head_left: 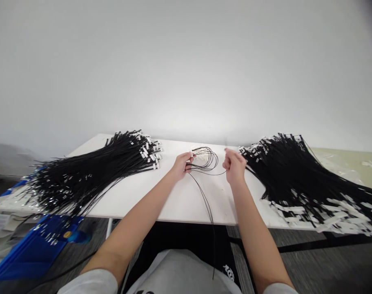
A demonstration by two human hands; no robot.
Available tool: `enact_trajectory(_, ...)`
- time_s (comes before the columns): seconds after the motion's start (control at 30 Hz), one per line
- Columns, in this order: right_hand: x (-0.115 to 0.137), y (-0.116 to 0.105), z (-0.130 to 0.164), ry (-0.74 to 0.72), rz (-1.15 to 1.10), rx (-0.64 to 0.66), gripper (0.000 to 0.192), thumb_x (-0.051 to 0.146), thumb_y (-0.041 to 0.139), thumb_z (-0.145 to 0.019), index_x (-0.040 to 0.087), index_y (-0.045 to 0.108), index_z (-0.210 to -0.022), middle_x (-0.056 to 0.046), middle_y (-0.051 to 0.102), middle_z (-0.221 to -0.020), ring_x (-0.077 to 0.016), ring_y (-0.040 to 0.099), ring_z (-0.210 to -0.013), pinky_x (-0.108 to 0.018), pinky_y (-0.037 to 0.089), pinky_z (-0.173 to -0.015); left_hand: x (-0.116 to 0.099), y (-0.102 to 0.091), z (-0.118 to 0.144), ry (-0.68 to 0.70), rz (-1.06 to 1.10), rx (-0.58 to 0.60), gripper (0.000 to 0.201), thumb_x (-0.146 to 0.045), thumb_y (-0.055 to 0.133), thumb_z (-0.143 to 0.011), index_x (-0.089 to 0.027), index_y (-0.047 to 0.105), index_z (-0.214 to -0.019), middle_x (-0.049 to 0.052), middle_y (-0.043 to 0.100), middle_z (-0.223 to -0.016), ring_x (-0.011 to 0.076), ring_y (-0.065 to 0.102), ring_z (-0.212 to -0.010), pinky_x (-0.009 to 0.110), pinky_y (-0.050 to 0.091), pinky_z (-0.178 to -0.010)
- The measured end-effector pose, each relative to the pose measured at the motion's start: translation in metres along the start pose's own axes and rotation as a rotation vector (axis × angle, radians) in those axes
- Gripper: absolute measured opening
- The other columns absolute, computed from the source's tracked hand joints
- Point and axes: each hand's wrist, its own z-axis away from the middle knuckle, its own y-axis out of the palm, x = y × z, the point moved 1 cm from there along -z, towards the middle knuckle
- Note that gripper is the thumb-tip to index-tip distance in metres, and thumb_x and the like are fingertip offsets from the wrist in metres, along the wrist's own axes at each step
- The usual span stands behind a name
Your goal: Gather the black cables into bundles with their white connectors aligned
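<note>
My left hand [182, 165] is closed on several thin black cables [214, 161], which loop out to its right above the white table. At its fingertips shows a small white piece, perhaps a connector. Loose cable ends hang from this hand over the table's front edge. To the right, my right hand [234, 165] is curled shut with its index finger raised. A single black strand runs from the looped cables to this hand, and its end is hidden in the fingers. Behind the loops lies a small pile of whitish pieces [201, 157], too blurred to name.
A large bundle of black cables with white connectors [103, 167] lies at the left of the white table [173, 200]. Another such bundle [299, 175] lies at the right, its labelled ends over the front edge. Blue bins [35, 253] stand on the floor at left.
</note>
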Motion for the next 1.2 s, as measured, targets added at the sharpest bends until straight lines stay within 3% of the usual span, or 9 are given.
enact_trajectory(0.13, -0.004, 0.016, 0.021, -0.250, 0.486, 0.232, 0.011, 0.026, 0.059, -0.066, 0.017, 0.062, -0.060, 0.002, 0.055, -0.058, -0.0089, 0.045, -0.052, -0.022, 0.036, -0.049, 0.000, 0.002, 0.002, -0.002, -0.013, 0.021, 0.031, -0.044, 0.061, -0.069, -0.016, 0.058, -0.083, -0.004, 0.041, -0.066, 0.0000, 0.025, -0.035, 0.015, 0.014, -0.031)
enact_trajectory(0.23, -0.006, 0.020, 0.028, -0.351, 0.631, 0.311, 0.011, 0.020, 0.054, -0.067, 0.018, 0.059, -0.057, 0.003, 0.054, -0.056, -0.0094, 0.045, -0.053, -0.022, 0.037, -0.052, -0.001, 0.005, 0.003, 0.001, -0.023, 0.043, 0.032, -0.046, 0.060, -0.069, -0.017, 0.057, -0.084, -0.004, 0.041, -0.067, -0.0001, 0.025, -0.035, 0.015, 0.014, -0.031)
enact_trajectory(0.6, -0.009, 0.019, 0.026, -0.446, 0.720, 0.336, 0.013, 0.019, 0.049, -0.069, 0.019, 0.060, -0.061, 0.002, 0.053, -0.058, -0.0102, 0.045, -0.055, -0.022, 0.036, -0.054, -0.003, 0.008, 0.007, -0.020, -0.053, 0.074, 0.033, -0.047, 0.060, -0.069, -0.018, 0.057, -0.084, -0.004, 0.042, -0.067, 0.0003, 0.026, -0.036, 0.015, 0.015, -0.030)
enact_trajectory(0.8, -0.011, 0.020, 0.025, -0.568, 0.735, 0.335, 0.012, 0.019, 0.050, -0.069, 0.020, 0.061, -0.062, 0.002, 0.050, -0.056, -0.0099, 0.042, -0.053, -0.023, 0.036, -0.053, -0.003, 0.008, 0.006, -0.034, -0.020, 0.061, 0.032, -0.045, 0.061, -0.068, -0.017, 0.057, -0.082, -0.003, 0.043, -0.066, 0.0003, 0.026, -0.034, 0.015, 0.015, -0.030)
enact_trajectory(1.2, -0.021, 0.015, 0.024, -0.747, 0.890, 0.351, 0.017, 0.024, 0.049, -0.077, 0.024, 0.064, -0.071, -0.001, 0.056, -0.066, -0.0102, 0.047, -0.056, -0.022, 0.035, -0.053, -0.003, 0.007, 0.006, -0.054, -0.051, 0.054, 0.032, -0.044, 0.061, -0.068, -0.016, 0.058, -0.081, -0.003, 0.043, -0.063, 0.0004, 0.025, -0.034, 0.015, 0.015, -0.030)
